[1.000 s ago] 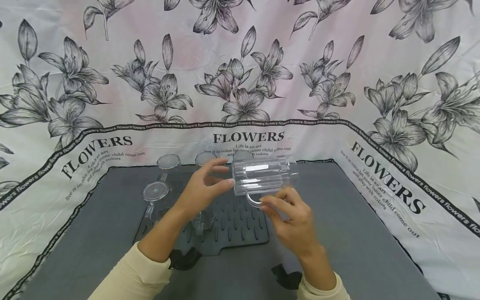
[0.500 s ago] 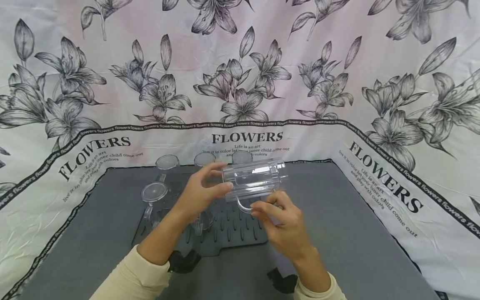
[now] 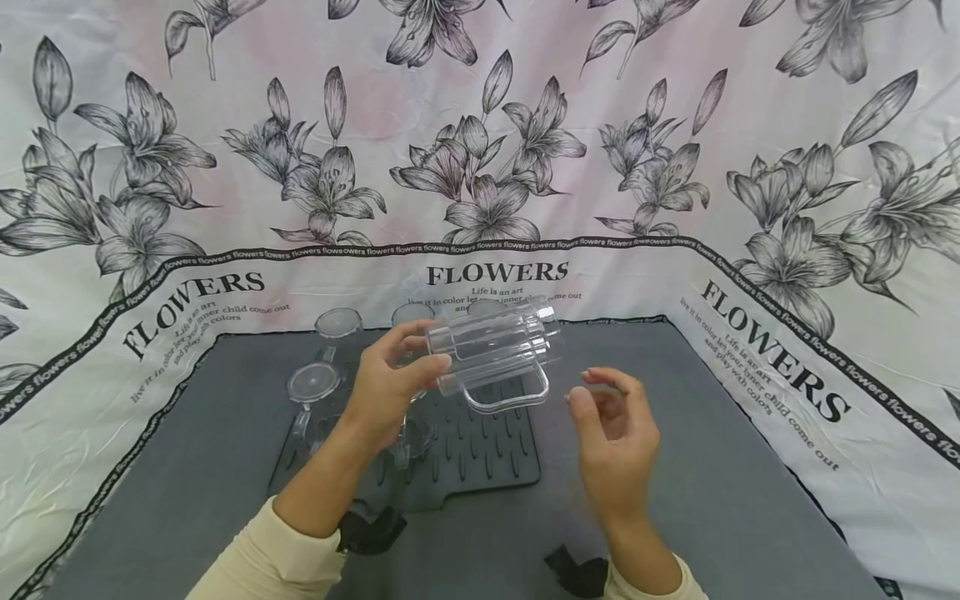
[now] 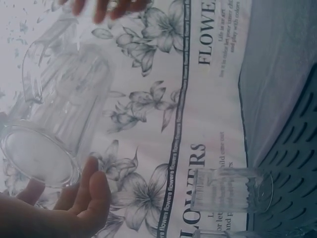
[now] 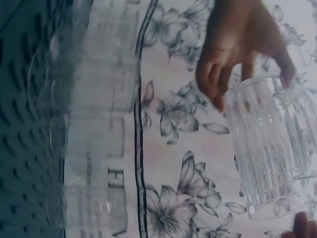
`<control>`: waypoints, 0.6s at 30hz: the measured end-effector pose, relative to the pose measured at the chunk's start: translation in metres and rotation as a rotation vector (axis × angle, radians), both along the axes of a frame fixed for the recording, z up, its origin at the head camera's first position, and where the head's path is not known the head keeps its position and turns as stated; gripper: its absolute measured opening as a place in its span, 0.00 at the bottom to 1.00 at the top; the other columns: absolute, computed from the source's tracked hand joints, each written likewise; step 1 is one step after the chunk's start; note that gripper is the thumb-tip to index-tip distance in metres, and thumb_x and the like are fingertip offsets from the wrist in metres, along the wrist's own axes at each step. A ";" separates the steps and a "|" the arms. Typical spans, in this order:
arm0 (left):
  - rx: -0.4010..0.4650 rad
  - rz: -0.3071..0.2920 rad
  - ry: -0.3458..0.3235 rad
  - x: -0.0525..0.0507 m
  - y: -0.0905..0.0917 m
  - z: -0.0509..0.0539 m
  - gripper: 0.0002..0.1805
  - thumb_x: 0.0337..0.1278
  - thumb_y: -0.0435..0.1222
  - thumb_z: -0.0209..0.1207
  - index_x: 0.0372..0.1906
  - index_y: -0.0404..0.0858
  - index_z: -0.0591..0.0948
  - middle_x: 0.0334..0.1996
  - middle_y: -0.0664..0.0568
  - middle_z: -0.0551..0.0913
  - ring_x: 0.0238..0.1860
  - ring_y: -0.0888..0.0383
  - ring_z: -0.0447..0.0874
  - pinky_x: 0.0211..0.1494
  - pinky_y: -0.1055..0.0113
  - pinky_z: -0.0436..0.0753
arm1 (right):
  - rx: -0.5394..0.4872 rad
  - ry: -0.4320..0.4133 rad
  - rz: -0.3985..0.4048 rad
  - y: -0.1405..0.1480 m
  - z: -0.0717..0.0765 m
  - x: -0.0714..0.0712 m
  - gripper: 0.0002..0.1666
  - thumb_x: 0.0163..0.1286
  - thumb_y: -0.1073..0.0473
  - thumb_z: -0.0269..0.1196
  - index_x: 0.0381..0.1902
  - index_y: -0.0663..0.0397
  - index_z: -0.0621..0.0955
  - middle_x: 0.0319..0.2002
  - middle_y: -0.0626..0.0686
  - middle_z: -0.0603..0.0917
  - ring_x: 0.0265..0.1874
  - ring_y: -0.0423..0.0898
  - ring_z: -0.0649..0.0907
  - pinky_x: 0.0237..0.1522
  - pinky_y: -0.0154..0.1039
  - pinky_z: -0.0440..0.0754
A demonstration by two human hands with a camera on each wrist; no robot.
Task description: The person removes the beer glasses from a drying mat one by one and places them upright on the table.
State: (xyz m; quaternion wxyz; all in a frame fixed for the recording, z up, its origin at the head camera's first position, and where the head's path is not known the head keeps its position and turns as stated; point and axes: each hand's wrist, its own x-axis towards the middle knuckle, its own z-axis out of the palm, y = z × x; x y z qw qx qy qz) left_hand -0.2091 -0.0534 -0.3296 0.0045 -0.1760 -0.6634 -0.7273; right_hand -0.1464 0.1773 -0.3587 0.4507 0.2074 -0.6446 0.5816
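Observation:
A clear ribbed mug (image 3: 495, 346) is held in the air on its side, its handle toward the person. The left hand (image 3: 386, 379) grips it by the left end, thumb in front and fingers behind. In the left wrist view that hand (image 4: 74, 208) is curled at the mug's oval end (image 4: 42, 153). Apart from the mug, to its right, the right hand (image 3: 618, 442) holds nothing, its fingers loosely bent. Only fingertips of the right hand (image 5: 302, 228) show in the right wrist view, near the far end of the mug (image 5: 267, 148).
A dark drying mat (image 3: 487, 450) with raised ridges lies on the grey table cover (image 3: 712, 467). Several clear mugs stand on it, among them one at the left (image 3: 312, 383) and one behind it (image 3: 339, 323). A flower-printed cloth (image 3: 637, 275) rises behind.
The mug has shifted left into the left hand's grip, and its handle has come into fuller view. The right hand has let go of the handle and drawn away to the right.

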 end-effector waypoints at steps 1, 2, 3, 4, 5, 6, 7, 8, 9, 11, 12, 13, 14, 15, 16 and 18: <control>0.014 0.006 0.004 0.000 0.000 0.000 0.29 0.57 0.31 0.63 0.65 0.37 0.71 0.57 0.37 0.66 0.38 0.49 0.79 0.47 0.50 0.77 | -0.048 -0.117 0.064 0.001 0.001 0.003 0.11 0.70 0.71 0.58 0.47 0.75 0.75 0.41 0.60 0.79 0.32 0.46 0.82 0.36 0.34 0.79; 0.026 0.009 0.005 0.000 0.001 0.000 0.29 0.57 0.31 0.63 0.65 0.37 0.71 0.57 0.38 0.66 0.37 0.50 0.79 0.47 0.51 0.77 | -0.080 -0.241 0.134 0.001 0.002 0.005 0.13 0.72 0.69 0.56 0.50 0.73 0.74 0.42 0.59 0.78 0.32 0.46 0.83 0.35 0.35 0.80; 0.036 0.011 0.007 0.000 0.001 -0.001 0.29 0.57 0.30 0.62 0.65 0.37 0.71 0.56 0.38 0.67 0.36 0.50 0.79 0.47 0.51 0.77 | -0.099 -0.352 0.209 0.001 0.004 0.007 0.14 0.75 0.66 0.54 0.53 0.71 0.73 0.45 0.58 0.77 0.33 0.47 0.84 0.35 0.37 0.81; 0.045 0.013 0.008 0.000 0.002 -0.002 0.29 0.57 0.30 0.62 0.65 0.37 0.71 0.55 0.38 0.68 0.35 0.51 0.79 0.46 0.53 0.77 | -0.105 -0.441 0.290 0.001 0.005 0.008 0.16 0.77 0.62 0.51 0.54 0.70 0.72 0.46 0.59 0.76 0.34 0.49 0.84 0.34 0.40 0.81; 0.054 0.015 0.008 0.000 0.003 -0.003 0.29 0.57 0.30 0.63 0.64 0.37 0.71 0.54 0.38 0.68 0.34 0.52 0.80 0.46 0.54 0.77 | -0.109 -0.516 0.372 0.000 0.006 0.010 0.19 0.79 0.58 0.49 0.56 0.68 0.71 0.48 0.60 0.76 0.34 0.50 0.84 0.34 0.42 0.81; 0.062 0.016 0.008 0.001 0.004 -0.004 0.29 0.56 0.30 0.63 0.64 0.37 0.71 0.53 0.39 0.69 0.33 0.53 0.80 0.46 0.54 0.77 | -0.120 -0.567 0.463 -0.001 0.007 0.010 0.21 0.80 0.55 0.47 0.57 0.68 0.70 0.49 0.61 0.75 0.35 0.52 0.84 0.33 0.44 0.82; 0.071 0.015 0.008 0.001 0.005 -0.006 0.29 0.56 0.29 0.63 0.64 0.37 0.71 0.52 0.39 0.69 0.32 0.53 0.80 0.46 0.54 0.77 | -0.140 -0.599 0.553 -0.001 0.008 0.011 0.22 0.80 0.54 0.45 0.58 0.68 0.68 0.50 0.63 0.74 0.35 0.53 0.84 0.33 0.45 0.82; 0.078 0.011 0.009 0.001 0.006 -0.006 0.29 0.56 0.29 0.63 0.64 0.36 0.71 0.52 0.39 0.69 0.32 0.53 0.80 0.46 0.55 0.77 | -0.159 -0.613 0.633 -0.002 0.009 0.011 0.22 0.80 0.53 0.43 0.58 0.67 0.68 0.50 0.63 0.74 0.35 0.54 0.84 0.33 0.46 0.82; 0.088 0.007 0.012 0.002 0.006 -0.008 0.29 0.56 0.29 0.63 0.63 0.35 0.71 0.51 0.38 0.70 0.32 0.53 0.81 0.46 0.54 0.77 | -0.178 -0.611 0.710 -0.002 0.010 0.011 0.22 0.81 0.52 0.42 0.58 0.66 0.67 0.51 0.64 0.74 0.36 0.55 0.84 0.33 0.46 0.82; 0.097 -0.007 0.016 0.003 0.007 -0.010 0.29 0.55 0.29 0.63 0.63 0.36 0.70 0.52 0.39 0.69 0.34 0.52 0.81 0.48 0.53 0.77 | -0.218 -0.588 0.840 -0.002 0.013 0.012 0.21 0.81 0.53 0.40 0.58 0.64 0.67 0.50 0.64 0.76 0.36 0.55 0.85 0.33 0.45 0.82; 0.102 -0.016 0.017 0.004 0.007 -0.011 0.29 0.55 0.29 0.63 0.63 0.36 0.70 0.53 0.39 0.69 0.35 0.52 0.80 0.48 0.53 0.77 | -0.232 -0.574 0.892 -0.001 0.014 0.012 0.20 0.82 0.53 0.38 0.58 0.62 0.67 0.50 0.64 0.76 0.37 0.56 0.85 0.34 0.45 0.83; 0.103 -0.026 0.016 0.005 0.007 -0.011 0.29 0.55 0.29 0.63 0.63 0.36 0.69 0.54 0.39 0.68 0.37 0.50 0.80 0.49 0.53 0.76 | -0.246 -0.561 0.940 0.000 0.016 0.011 0.19 0.82 0.54 0.38 0.57 0.61 0.67 0.50 0.63 0.77 0.38 0.56 0.85 0.35 0.46 0.83; 0.109 -0.041 0.017 0.005 0.006 -0.012 0.30 0.55 0.29 0.63 0.63 0.35 0.69 0.56 0.39 0.68 0.39 0.49 0.80 0.49 0.53 0.76 | -0.258 -0.555 0.980 0.000 0.018 0.011 0.19 0.82 0.54 0.37 0.57 0.60 0.68 0.50 0.63 0.77 0.38 0.56 0.85 0.37 0.47 0.82; 0.117 -0.056 0.017 0.006 0.006 -0.013 0.30 0.54 0.28 0.63 0.63 0.35 0.68 0.57 0.39 0.67 0.42 0.47 0.80 0.49 0.53 0.76 | -0.266 -0.553 1.011 0.001 0.020 0.011 0.19 0.82 0.54 0.37 0.57 0.59 0.68 0.50 0.63 0.77 0.39 0.57 0.85 0.39 0.47 0.82; 0.118 -0.067 0.019 0.007 0.005 -0.014 0.31 0.54 0.28 0.63 0.63 0.35 0.68 0.59 0.39 0.66 0.44 0.47 0.79 0.50 0.54 0.77 | -0.271 -0.558 1.032 0.002 0.021 0.011 0.18 0.82 0.54 0.37 0.56 0.59 0.68 0.50 0.63 0.78 0.40 0.58 0.85 0.40 0.48 0.82; 0.133 -0.091 0.026 0.008 0.004 -0.016 0.31 0.53 0.26 0.63 0.63 0.34 0.67 0.61 0.38 0.66 0.49 0.45 0.79 0.49 0.57 0.78 | -0.284 -0.572 1.061 0.003 0.024 0.010 0.19 0.82 0.55 0.36 0.55 0.58 0.70 0.49 0.63 0.79 0.41 0.59 0.85 0.43 0.50 0.81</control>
